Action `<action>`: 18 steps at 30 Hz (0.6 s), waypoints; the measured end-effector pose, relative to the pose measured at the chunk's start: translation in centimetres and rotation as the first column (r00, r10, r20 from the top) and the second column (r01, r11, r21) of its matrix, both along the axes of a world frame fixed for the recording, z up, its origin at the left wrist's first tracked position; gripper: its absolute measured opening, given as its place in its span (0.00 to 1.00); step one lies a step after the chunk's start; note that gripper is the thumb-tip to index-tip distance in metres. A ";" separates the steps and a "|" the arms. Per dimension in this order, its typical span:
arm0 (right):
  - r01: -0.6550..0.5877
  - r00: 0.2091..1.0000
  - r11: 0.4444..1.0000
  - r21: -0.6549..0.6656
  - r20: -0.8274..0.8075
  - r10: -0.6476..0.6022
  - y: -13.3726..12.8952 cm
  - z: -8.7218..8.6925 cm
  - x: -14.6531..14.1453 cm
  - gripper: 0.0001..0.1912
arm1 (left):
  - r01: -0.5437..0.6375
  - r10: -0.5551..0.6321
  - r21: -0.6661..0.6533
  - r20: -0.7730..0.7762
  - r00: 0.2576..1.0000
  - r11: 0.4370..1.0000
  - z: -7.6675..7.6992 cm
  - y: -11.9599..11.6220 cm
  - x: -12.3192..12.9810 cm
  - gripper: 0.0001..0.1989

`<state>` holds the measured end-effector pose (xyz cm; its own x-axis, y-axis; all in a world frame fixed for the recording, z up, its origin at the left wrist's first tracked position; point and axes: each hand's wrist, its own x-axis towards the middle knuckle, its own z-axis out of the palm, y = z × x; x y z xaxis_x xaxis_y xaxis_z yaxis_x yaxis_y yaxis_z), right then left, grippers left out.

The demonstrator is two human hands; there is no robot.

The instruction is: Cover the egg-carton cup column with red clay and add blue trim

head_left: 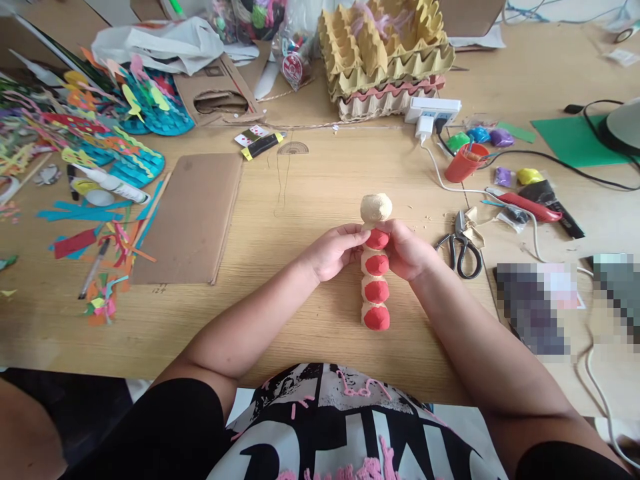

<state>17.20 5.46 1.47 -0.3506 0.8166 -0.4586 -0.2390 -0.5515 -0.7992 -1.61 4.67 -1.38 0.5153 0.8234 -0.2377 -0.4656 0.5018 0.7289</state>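
1. A person's bare left hand point(341, 252) and right hand point(407, 252) close in from either side on a strip of cream, egg-carton-like moulded pulp with four red domes point(375, 291), the fingers drawn in about its top end.
2. Just beyond the thumbs sits a rounded, cream-coloured pulp piece point(376, 208), in line with the strip; whether the two are joined cannot be told, as the fingers cover the meeting point.
3. The strip stands out over the bare wood-topped table point(300, 320), between the forearms, its last red dome toward the wearer.
4. The step in hand appears to be lining up or securing the rounded piece at the strip's head. The next move would call for a steady hold on the strip and light, even pressure, since thin pulp could crease.
5. Near the right hand lie black-handled metal scissors point(458, 241), with torn cream pulp scraps point(473, 230) beside the blades.
6. Farther out, a flat brown cardboard sheet point(185, 220) rests to the left, and stacked yellow, pink and grey egg trays point(387, 80) stand at the back.
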 end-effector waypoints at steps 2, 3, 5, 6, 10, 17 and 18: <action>-0.004 1.000 1.000 0.017 -0.006 0.004 -0.2 0.3 -0.1 0.24 | -0.001 0.001 0.000 0.001 1.000 1.000 0.1 0.0 0.0 0.23; -0.016 1.000 1.000 0.027 -0.018 0.017 -0.2 0.5 -0.1 0.23 | -0.001 0.001 0.003 0.005 1.000 1.000 0.1 0.0 -0.1 0.22; -0.060 0.996 0.997 0.041 -0.059 0.063 -0.3 0.8 0.0 0.23 | -0.005 0.004 0.016 0.013 1.000 1.000 0.2 0.1 -0.2 0.21; -0.083 0.993 0.995 0.046 -0.081 0.086 -0.3 0.9 0.1 0.23 | -0.007 0.007 0.023 0.015 1.000 1.000 0.2 0.1 -0.3 0.21; -0.115 0.988 0.992 0.059 -0.096 0.120 -0.2 0.9 0.4 0.20 | -0.008 0.008 0.039 0.005 1.000 0.999 0.2 0.3 -0.5 0.21; -0.092 0.992 0.989 0.117 -0.077 0.101 -0.3 0.5 0.0 0.19 | -0.012 0.015 0.054 -0.061 0.998 0.998 0.7 0.2 -0.4 0.19; -0.089 0.992 0.988 0.124 -0.074 0.098 -0.3 0.5 -0.1 0.19 | -0.020 0.024 0.054 -0.068 0.997 0.998 0.7 0.2 -0.3 0.19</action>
<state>17.10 5.14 1.97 -0.4597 0.8260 -0.3262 -0.2567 -0.4752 -0.8416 -1.89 4.87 -0.68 0.4808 0.8467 -0.2277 -0.4242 0.4520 0.7847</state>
